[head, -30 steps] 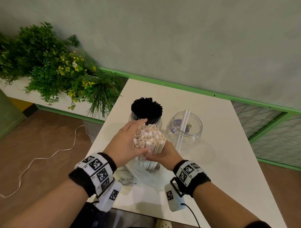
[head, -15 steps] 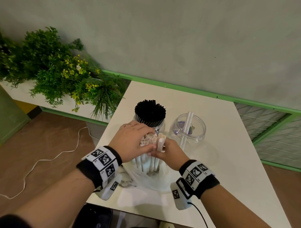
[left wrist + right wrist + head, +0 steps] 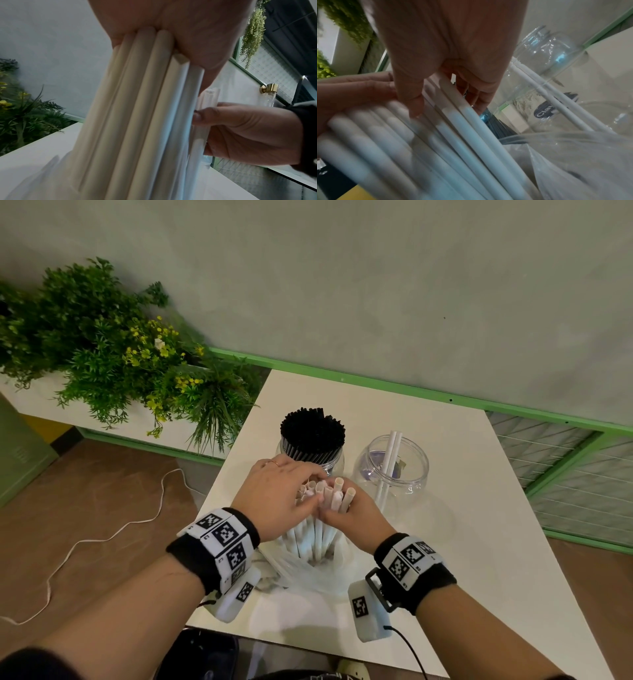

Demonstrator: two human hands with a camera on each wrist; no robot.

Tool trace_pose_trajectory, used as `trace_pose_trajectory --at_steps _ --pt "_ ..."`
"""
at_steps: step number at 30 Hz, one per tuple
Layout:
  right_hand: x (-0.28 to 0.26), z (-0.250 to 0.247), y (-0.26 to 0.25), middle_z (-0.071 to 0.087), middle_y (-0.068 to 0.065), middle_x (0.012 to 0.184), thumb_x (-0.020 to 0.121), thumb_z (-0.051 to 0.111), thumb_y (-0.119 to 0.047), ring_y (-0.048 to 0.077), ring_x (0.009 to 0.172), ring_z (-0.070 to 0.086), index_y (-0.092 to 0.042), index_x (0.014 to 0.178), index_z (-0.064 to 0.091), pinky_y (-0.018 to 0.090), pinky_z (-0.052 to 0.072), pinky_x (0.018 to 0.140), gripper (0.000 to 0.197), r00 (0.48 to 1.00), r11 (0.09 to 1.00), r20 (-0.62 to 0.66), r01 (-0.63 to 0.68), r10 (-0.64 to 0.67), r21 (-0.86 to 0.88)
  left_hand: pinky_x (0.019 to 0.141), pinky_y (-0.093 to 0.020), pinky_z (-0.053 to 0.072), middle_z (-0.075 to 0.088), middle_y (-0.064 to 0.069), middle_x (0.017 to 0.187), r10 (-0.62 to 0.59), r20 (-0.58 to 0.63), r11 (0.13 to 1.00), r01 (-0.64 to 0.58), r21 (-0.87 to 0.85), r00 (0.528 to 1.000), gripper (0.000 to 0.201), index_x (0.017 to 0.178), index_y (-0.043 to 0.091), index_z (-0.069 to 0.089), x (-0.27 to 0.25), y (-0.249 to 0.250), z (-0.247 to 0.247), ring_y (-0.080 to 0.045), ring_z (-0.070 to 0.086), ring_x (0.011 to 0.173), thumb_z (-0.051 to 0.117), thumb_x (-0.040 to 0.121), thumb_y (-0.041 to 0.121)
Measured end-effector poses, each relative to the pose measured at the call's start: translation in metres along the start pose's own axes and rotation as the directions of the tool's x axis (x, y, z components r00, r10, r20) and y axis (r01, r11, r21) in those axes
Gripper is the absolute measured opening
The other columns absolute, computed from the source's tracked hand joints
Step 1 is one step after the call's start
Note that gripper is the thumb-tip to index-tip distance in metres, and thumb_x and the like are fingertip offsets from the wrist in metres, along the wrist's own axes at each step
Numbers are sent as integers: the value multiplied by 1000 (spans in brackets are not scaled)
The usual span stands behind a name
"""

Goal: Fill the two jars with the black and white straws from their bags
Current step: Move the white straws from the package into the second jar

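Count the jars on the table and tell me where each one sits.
2. The jar of black straws stands just beyond the left hand; the clear jar with two white straws is beside it on the right. None seems hidden.

- The straw bundle (image 3: 317, 529) stands in a bag (image 3: 308, 573) at the table's (image 3: 462, 542) near edge.
- One jar (image 3: 310, 453) sits at its 12 o'clock, another jar (image 3: 392, 470) at 2.
- Plants (image 3: 113, 361) lie at 10.

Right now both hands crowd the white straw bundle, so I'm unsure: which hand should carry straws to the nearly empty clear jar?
Probably the right hand: it pinches white straws beside the nearly empty clear jar.
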State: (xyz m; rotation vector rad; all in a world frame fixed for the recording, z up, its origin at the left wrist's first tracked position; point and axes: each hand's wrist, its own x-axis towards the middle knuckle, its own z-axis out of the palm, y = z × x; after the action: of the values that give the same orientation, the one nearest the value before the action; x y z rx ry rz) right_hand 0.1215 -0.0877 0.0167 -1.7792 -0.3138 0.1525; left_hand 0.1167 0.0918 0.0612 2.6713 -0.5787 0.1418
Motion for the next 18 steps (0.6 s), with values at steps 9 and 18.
trace_pose_trajectory --at_steps 9,18 --pt "-3 3 -2 67 10 91 82 72 -12 16 82 62 -9 99 63 30 51 74 20 997 999 -63 -42 41 -16 91 -34 34 62 20 101 -33 -23 999 33 14 999 20 98 38 54 -3 0 2 -9 48 107 46 84 50" --pt "-21 7 -16 71 2 87 87 62 -1 10 85 66 -10 99 56 14 47 75 16 930 997 -361 73 -71 -8 91 -35 36 62 18 107 -40 -15 999 41 30 999 23 101 38 56 -5 -2 0 -10 48 108 45 85 50"
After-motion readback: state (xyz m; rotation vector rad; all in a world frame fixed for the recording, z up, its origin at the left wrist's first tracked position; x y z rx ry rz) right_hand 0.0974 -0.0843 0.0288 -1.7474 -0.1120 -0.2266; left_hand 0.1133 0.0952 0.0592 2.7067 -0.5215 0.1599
